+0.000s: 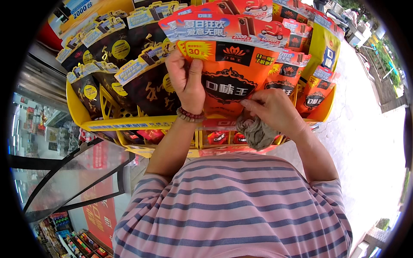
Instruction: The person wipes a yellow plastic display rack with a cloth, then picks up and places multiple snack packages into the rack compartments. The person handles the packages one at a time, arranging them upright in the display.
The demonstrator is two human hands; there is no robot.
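Note:
Before me stands a yellow display rack [155, 123] with packets in its compartments. My left hand [190, 80], a beaded bracelet at its wrist, grips the left edge of an orange snack packet [230, 64] with the thumb in front. The packet is upright and carries a red printed header. My right hand [274, 109] pinches the packet's lower right part with thumb and fingers. A crumpled grey-green cloth [258, 132] hangs beneath the right hand; how it is held is hidden.
Dark packets [150, 87] with yellow headers fill the rack's left side. Smaller orange packets [314, 96] and a yellow-green packet [322, 48] stand at the right. A black-edged clear curtain [77, 174] hangs at the left. A person [351, 16] is far off at upper right.

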